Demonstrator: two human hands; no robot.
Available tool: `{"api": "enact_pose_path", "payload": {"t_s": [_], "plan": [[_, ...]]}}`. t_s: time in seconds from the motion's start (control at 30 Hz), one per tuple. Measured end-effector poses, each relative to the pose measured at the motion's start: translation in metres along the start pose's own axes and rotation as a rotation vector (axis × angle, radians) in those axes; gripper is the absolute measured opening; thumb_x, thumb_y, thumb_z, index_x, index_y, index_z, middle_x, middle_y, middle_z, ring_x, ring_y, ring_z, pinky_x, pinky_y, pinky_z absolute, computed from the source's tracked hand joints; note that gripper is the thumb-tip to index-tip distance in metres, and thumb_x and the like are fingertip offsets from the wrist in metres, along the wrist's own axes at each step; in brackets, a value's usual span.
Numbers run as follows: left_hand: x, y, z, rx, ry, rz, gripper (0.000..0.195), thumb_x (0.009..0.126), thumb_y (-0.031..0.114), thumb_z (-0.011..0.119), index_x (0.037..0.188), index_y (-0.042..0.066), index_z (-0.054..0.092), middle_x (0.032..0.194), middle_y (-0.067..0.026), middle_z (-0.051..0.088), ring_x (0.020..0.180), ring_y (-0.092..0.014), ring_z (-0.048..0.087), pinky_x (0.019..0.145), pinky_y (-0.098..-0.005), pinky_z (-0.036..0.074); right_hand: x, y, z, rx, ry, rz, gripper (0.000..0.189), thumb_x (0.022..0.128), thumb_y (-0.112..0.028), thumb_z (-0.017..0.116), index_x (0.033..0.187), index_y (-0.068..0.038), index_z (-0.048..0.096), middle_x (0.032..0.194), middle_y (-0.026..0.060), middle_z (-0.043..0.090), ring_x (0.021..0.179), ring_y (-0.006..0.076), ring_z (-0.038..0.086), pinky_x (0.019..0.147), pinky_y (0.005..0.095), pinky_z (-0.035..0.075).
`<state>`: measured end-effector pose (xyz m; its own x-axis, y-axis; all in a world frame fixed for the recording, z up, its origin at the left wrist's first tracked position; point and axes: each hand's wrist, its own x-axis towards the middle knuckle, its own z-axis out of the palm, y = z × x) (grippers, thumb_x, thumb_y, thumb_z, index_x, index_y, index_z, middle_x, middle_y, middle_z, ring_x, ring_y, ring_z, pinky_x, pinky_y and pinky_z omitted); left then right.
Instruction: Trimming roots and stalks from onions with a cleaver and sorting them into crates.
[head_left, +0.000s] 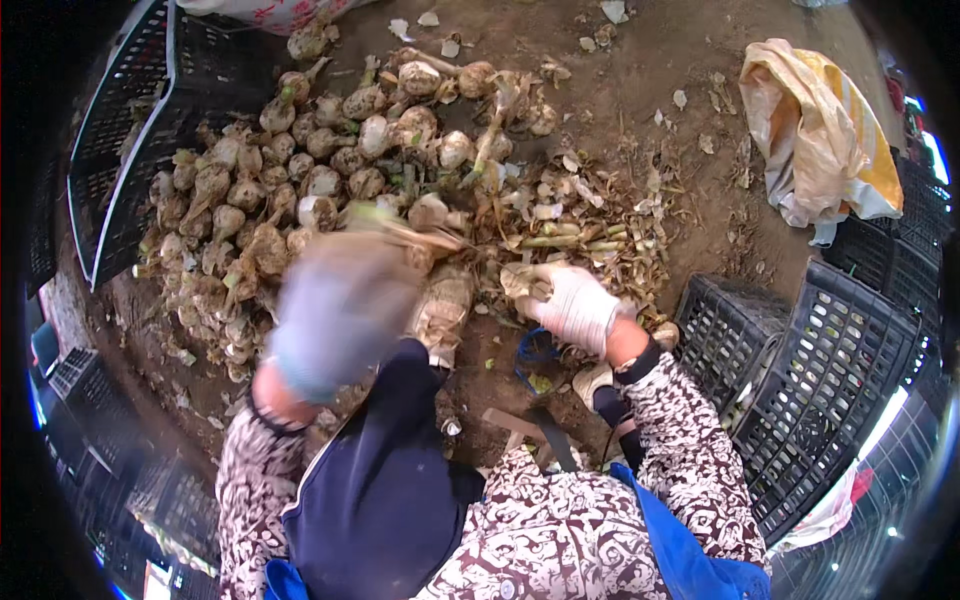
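My left hand (345, 307), in a grey glove, is motion-blurred over the near edge of a heap of garlic bulbs (247, 195). A green and brown garlic stalk (409, 234) shows at its fingertips, partly blurred; whether the fingers grip it cannot be made out. My right hand (574, 304) wears a white glove and has its fingers closed around a pale brown, earthy garlic bulb (520, 281), partly covered by the fingers. Cut stalks (562, 238) and dry husks (637, 262) lie just beyond this hand.
Black plastic crates (825, 375) stand at my right, another black crate (124, 142) at the far left. A yellow and white woven sack (817, 142) rests on the dirt floor (660, 45). Between my shoes (442, 307) are a blue cord loop (534, 352) and a wooden strip (514, 424).
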<state>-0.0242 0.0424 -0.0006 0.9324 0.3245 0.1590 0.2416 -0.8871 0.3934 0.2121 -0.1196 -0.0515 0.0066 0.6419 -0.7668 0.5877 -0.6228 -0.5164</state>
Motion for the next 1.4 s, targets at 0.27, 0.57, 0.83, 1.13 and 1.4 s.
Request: {"api": "enact_pose_path", "payload": {"t_s": [0.27,0.57,0.83,1.13,1.4], "plan": [[-0.073,-0.051,-0.073,0.19,0.269,-0.98,0.05,0.087,0.037,0.077,0.126,0.008,0.067,0.109,-0.0081,0.073,0.07,-0.013,0.068,0.058,-0.0221,0.055,0.103,-0.038,-0.03,0.252,0.487,0.189,0.063,0.08,-0.046,0.075,0.121,0.0,0.06,0.112,0.0235,0.069,0.108,0.0369,0.067,0.095,0.0433,0.051],[0.01,-0.011,0.036,-1.792,0.13,-1.016,0.059,0.101,0.031,0.059,0.147,0.0,0.039,0.126,-0.0176,0.065,0.083,-0.017,0.072,0.049,-0.0178,0.051,0.056,-0.038,0.014,0.748,0.472,-0.091,0.032,0.085,-0.017,0.073,0.108,-0.002,0.057,0.096,0.0105,0.071,0.081,0.0178,0.068,0.075,0.0296,0.055],[0.01,-0.019,0.075,-1.741,-0.042,-0.471,0.052,0.094,0.033,0.068,0.135,0.005,0.052,0.11,-0.0113,0.069,0.084,-0.017,0.07,0.065,-0.0255,0.054,-0.01,-0.023,0.051,0.292,0.675,-0.377,0.026,0.082,-0.013,0.072,0.103,-0.002,0.063,0.089,0.0178,0.065,0.081,0.0375,0.066,0.073,0.039,0.055],[0.005,0.006,0.073,-0.836,-0.054,-0.42,0.058,0.075,0.017,0.083,0.125,0.001,0.059,0.105,-0.012,0.069,0.096,-0.023,0.068,0.085,-0.0322,0.053,-0.025,-0.024,0.003,-0.301,0.496,-0.449,0.028,0.069,-0.016,0.07,0.095,-0.007,0.064,0.083,0.0143,0.061,0.077,0.0362,0.064,0.068,0.044,0.052],[0.004,-0.004,0.062,-0.847,-0.106,-0.325,0.055,0.075,0.026,0.083,0.119,0.0,0.063,0.106,-0.0148,0.07,0.097,-0.026,0.069,0.086,-0.0332,0.052,-0.009,-0.009,0.015,-0.208,0.453,-0.52,0.023,0.065,-0.016,0.071,0.086,-0.012,0.061,0.08,0.0102,0.059,0.074,0.0343,0.063,0.066,0.0444,0.05]]}}
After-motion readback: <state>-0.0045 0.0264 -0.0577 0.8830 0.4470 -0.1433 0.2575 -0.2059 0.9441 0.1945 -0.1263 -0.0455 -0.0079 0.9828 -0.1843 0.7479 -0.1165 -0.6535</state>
